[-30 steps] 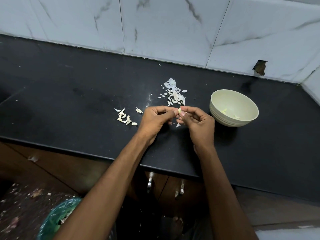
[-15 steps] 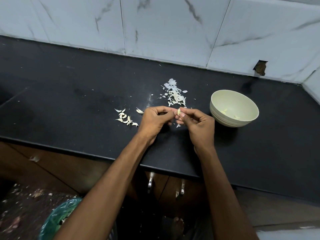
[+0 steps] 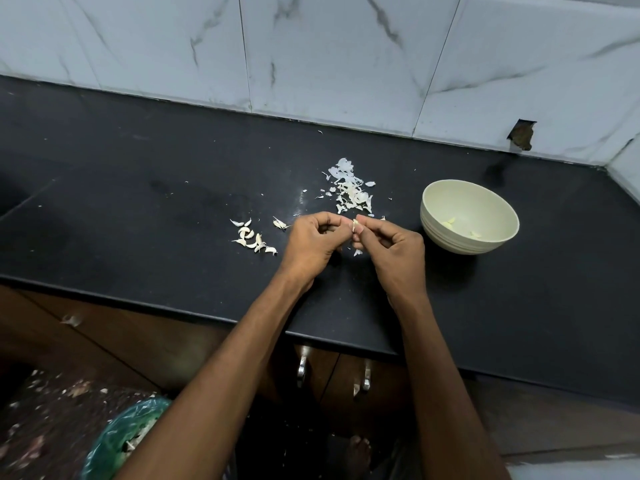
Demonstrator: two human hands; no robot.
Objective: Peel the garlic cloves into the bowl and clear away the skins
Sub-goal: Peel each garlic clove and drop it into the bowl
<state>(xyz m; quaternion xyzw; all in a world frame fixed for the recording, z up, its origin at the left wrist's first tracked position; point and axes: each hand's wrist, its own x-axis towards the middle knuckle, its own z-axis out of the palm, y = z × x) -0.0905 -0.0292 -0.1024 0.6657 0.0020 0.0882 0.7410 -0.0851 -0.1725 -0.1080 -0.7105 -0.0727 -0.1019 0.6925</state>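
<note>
Both hands meet over the black counter (image 3: 138,216), pinching one small garlic clove (image 3: 354,224) between their fingertips. My left hand (image 3: 311,242) holds it from the left, my right hand (image 3: 393,249) from the right. Several unpeeled cloves (image 3: 254,239) lie in a cluster left of my left hand. A pile of white skins (image 3: 349,190) lies just beyond the hands, and one scrap of skin (image 3: 357,252) lies under them. A pale bowl (image 3: 446,233) stands to the right with a few peeled cloves (image 3: 449,222) inside.
A marble-tiled wall (image 3: 329,57) backs the counter, with a broken hole (image 3: 522,135) at the right. Below the counter edge are brown cabinet doors with metal handles (image 3: 302,370). A bin lined with a green bag (image 3: 124,441) stands on the floor at lower left.
Hardly anything differs; both hands stay on the same clove, with only slight finger movement.
</note>
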